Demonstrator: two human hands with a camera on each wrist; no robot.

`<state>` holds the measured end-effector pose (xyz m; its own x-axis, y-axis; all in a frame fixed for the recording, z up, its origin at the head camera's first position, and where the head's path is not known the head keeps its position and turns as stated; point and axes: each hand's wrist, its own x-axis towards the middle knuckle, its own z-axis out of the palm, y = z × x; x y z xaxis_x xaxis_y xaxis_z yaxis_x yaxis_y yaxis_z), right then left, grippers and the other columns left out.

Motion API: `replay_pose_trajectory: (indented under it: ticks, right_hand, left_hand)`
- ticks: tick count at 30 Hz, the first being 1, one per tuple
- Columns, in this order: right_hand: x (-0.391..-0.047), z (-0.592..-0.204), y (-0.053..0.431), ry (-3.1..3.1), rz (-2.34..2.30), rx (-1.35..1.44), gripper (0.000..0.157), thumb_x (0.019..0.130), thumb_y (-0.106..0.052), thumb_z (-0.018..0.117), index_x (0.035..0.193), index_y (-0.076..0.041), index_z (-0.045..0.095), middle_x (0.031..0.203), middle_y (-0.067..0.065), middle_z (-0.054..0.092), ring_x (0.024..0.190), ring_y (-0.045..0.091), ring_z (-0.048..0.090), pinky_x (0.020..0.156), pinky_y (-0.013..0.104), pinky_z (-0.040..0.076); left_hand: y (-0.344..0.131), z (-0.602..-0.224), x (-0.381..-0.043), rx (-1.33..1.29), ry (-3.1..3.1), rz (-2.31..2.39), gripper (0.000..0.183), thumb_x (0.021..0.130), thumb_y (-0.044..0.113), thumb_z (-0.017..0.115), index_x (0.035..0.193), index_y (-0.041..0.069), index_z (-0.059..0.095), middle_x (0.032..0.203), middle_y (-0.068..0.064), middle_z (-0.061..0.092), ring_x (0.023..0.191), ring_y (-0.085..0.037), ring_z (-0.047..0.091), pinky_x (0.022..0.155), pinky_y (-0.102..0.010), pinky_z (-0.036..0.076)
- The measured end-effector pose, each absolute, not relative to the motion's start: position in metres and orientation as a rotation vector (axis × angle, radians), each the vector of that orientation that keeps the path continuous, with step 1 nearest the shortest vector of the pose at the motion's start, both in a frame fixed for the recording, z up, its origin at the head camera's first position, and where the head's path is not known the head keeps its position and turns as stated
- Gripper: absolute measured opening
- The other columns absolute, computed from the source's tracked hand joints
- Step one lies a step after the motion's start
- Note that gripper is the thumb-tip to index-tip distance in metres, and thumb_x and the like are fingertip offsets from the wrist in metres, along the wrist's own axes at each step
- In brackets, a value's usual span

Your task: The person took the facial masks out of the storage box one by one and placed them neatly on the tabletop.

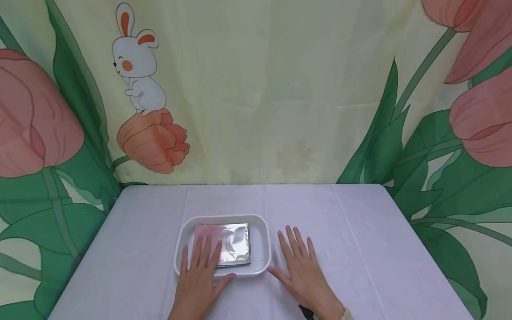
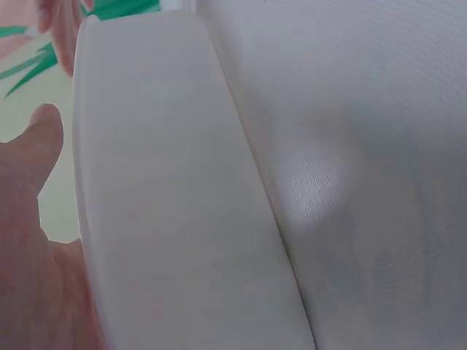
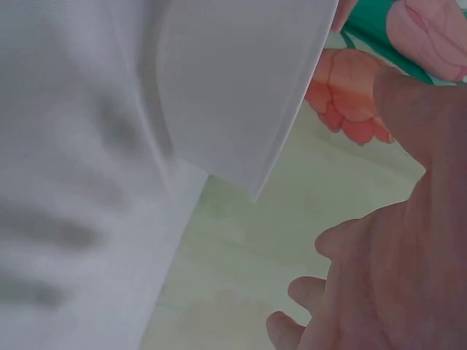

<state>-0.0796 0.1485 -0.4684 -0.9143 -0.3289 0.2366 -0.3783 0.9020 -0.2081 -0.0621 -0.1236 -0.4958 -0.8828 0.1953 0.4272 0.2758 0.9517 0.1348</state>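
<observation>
A white tray (image 1: pixel 260 245) with rounded corners stands on the table, and in it lie flat foil packets, the top one (image 1: pixel 238 243) part pink and part shiny silver. My left hand (image 1: pixel 197 281) is spread with straight fingers over the tray's front left, covering part of the packet; whether it touches is hard to tell. To the tray's right, my right hand (image 1: pixel 303 272) has its fingers spread and holds nothing, its thumb close to the front right corner. In both wrist views, the tray's outer wall (image 2: pixel 171 175) rises beside the hand.
A white cloth covers the table (image 1: pixel 344 249), with fold lines running across it. Behind the table hangs a pale curtain (image 1: pixel 256 98) printed with tulips and a white rabbit (image 1: pixel 142 66). A dark band (image 1: pixel 307 312) shows at my right wrist.
</observation>
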Motion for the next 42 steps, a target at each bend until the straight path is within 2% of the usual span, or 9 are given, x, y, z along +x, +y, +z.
replay_pose_trajectory:
  ticks: [12, 18, 29, 42]
  right_hand:
    - [-0.088, -0.466, 0.131, -2.916, 0.427, 0.584, 0.084, 0.096, -0.064, 0.047, 0.158, -0.011, 0.025, 0.165, 0.013, 0.019, 0.153, 0.032, 0.013, 0.12, 0.06, 0.017]
    - [-0.094, -0.464, 0.122, -2.913, 0.422, 0.615, 0.082, 0.098, -0.062, 0.044, 0.158, -0.009, 0.024, 0.165, 0.015, 0.018, 0.153, 0.034, 0.013, 0.121, 0.056, 0.019]
    - [-0.104, -0.465, 0.108, -2.842, 0.442, 0.742, 0.081, 0.097, -0.049, 0.056, 0.155, -0.002, 0.026, 0.162, 0.02, 0.024, 0.151, 0.035, 0.019, 0.121, 0.052, 0.024]
    - [-0.111, -0.465, 0.094, -2.832, 0.508, 0.764, 0.083, 0.096, -0.047, 0.059, 0.153, 0.003, 0.027, 0.16, 0.023, 0.025, 0.149, 0.037, 0.023, 0.12, 0.047, 0.028]
  left_hand:
    - [-0.134, -0.492, -0.064, -0.286, -2.757, -0.305, 0.084, 0.086, 0.068, 0.056, 0.149, 0.013, 0.045, 0.157, -0.016, 0.037, 0.148, -0.036, 0.025, 0.12, -0.057, 0.009]
    - [-0.142, -0.491, -0.066, -0.266, -2.736, -0.34, 0.082, 0.084, 0.062, 0.062, 0.148, 0.013, 0.046, 0.154, -0.017, 0.041, 0.145, -0.04, 0.028, 0.12, -0.057, 0.01]
    - [-0.153, -0.491, -0.071, -0.237, -2.706, -0.369, 0.081, 0.085, 0.058, 0.065, 0.148, 0.01, 0.046, 0.157, -0.018, 0.035, 0.143, -0.041, 0.028, 0.115, -0.061, 0.019]
    - [-0.161, -0.487, -0.075, -0.147, -2.777, -0.476, 0.077, 0.089, 0.046, 0.068, 0.149, 0.006, 0.043, 0.152, -0.025, 0.038, 0.141, -0.043, 0.03, 0.114, -0.061, 0.023]
